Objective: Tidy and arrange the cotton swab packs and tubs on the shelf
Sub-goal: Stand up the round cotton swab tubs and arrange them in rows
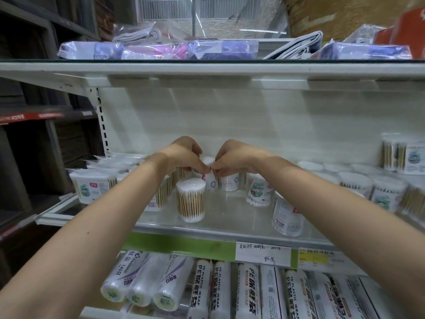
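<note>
My left hand (184,155) and my right hand (232,157) meet at the back middle of the glass shelf (230,217). Both pinch the top of a white cotton swab tub (210,178) standing there; my fingers hide most of its lid. Beside it stands another white tub (227,181). A clear tub of wooden-stick swabs (190,199) stands alone in front of my hands. Swab packs (89,185) crowd the left end. A labelled tub (258,192) and a larger white tub (287,217) stand right of the middle, with more tubs (381,192) at the right.
Folded cloths in clear bags (158,50) lie on the shelf above. Rolls of plastic wrap (204,291) fill the shelf below, behind a green price strip (184,244) with a handwritten label (262,253). Dark shelving (34,134) stands at the left.
</note>
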Demonstrator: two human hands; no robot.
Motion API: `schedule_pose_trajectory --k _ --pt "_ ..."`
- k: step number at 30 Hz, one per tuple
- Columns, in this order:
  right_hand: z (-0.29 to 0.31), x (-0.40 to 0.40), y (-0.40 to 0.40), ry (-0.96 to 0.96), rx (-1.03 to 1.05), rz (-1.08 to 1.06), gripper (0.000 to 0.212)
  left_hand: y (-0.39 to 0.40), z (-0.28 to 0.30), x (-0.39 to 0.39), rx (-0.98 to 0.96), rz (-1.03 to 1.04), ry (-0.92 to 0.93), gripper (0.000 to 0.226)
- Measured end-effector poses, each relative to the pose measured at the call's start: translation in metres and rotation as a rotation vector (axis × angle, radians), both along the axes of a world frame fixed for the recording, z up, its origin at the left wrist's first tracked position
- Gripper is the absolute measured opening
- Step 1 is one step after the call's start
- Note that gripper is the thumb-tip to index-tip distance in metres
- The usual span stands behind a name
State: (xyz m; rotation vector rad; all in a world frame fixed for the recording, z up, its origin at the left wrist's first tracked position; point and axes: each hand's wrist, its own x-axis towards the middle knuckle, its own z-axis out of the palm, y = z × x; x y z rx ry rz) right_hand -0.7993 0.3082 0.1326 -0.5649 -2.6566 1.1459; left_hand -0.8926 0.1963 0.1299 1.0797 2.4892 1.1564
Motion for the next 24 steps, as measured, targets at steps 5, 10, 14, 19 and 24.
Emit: schedule_pose_trajectory --k 5,10,14,19,24 --pt "-0.007 -0.002 -0.005 -0.039 -0.032 -0.042 0.025 0.001 -0.009 -0.003 -0.027 -0.015 -0.027 0.064" --pt "-0.015 -0.009 -0.003 -0.029 -0.053 -0.073 0.021 0.001 -0.012 -0.005 -0.058 0.006 -0.018 0.062" --pt "-0.016 -0.011 -0.005 -0.024 -0.061 -0.093 0.017 0.005 -0.011 -0.003 -0.092 0.033 0.032 0.063" --pt "-0.016 -0.009 -0.008 -0.038 -0.022 -0.101 0.017 0.007 -0.010 -0.002 -0.151 0.050 0.090 0.061" --pt "-0.013 -0.003 -0.012 -0.042 0.172 -0.109 0.019 -0.006 -0.004 0.001 -0.095 0.075 0.157 0.064"
